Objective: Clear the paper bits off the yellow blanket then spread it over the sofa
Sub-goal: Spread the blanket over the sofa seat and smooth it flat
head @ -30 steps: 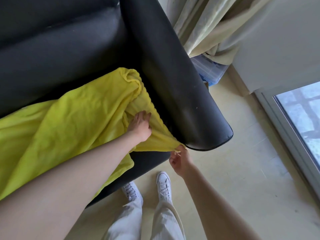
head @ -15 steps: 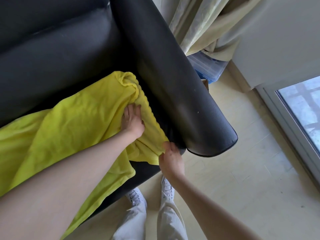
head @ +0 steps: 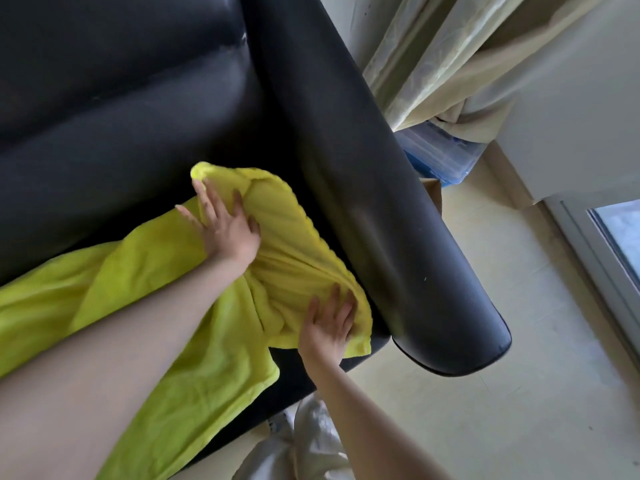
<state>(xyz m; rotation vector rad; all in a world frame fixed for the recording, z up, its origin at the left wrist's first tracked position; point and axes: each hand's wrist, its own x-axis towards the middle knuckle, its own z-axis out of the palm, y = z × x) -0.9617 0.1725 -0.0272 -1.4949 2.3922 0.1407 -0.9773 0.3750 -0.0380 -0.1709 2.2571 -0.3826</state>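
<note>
Bright yellow fleece blanket (head: 145,306) lies across the seat of the black leather sofa (head: 121,109), its end bunched up right against the padded black armrest (head: 381,209). One flap hangs over the seat's front edge toward the pale tiled floor (head: 502,393). No paper bits visible on the cloth from here, so my read is that clearing is done and this is the spreading step.

Left hand (head: 225,230): fingers straight and splayed wide, palm flat on the far bunched corner of the blanket, near the seat back. Grips nothing, just presses. Looks placed there to push that corner back and flatten the ridge.

Right hand (head: 329,323): also flat, fingers spread, lying on the near corner just beside the armrest's front end. No pinch that I can make out. Likely pins or smooths that edge while the other hand works the far one.

Cloth between the hands is still creased in long folds, so the end isn't flat yet.

Also around: cream curtain (head: 450,64) behind the armrest, clear plastic storage box (head: 440,150) under it.
</note>
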